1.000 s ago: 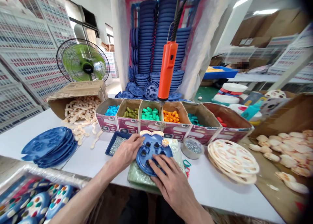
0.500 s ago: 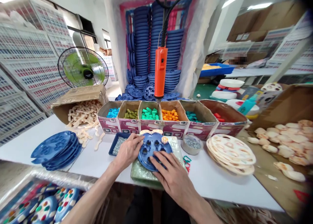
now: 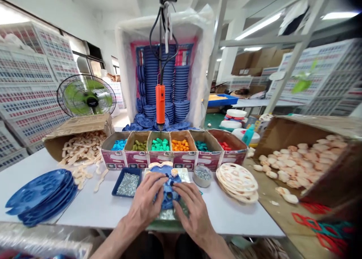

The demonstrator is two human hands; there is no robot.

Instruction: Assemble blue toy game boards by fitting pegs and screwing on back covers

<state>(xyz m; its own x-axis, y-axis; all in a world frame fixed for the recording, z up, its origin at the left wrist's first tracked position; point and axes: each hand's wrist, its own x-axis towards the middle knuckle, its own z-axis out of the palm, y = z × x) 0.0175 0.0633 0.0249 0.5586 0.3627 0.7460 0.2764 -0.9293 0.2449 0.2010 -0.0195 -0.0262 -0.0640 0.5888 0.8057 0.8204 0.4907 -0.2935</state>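
A blue plastic plate with holes (image 3: 167, 202) lies on a wrapped, greenish block (image 3: 166, 215) at the table's front. My left hand (image 3: 147, 195) rests on the plate's left side, its fingers bent over the surface. On the right side lies my right hand (image 3: 192, 204), with fingers spread and thumb apart. A cream piece (image 3: 161, 164) shows at the plate's far edge, and a small cream flower-like piece (image 3: 174, 172) sits near it. Both hands cover much of the plate. Above hangs an orange electric screwdriver (image 3: 160, 106), touched by neither hand.
Behind the plate stand bins of coloured pieces (image 3: 185, 159). Screws fill a blue tray (image 3: 127, 183) and a round dish (image 3: 202, 176). Blue plates (image 3: 42, 193) are stacked left, cream discs (image 3: 237, 181) right. Open cartons (image 3: 308, 138) hold cream parts. A fan (image 3: 87, 96) stands back left.
The camera view has tilted up and shifted right. My left hand has come further over the plate, closer to my right hand, and both hide more of it.
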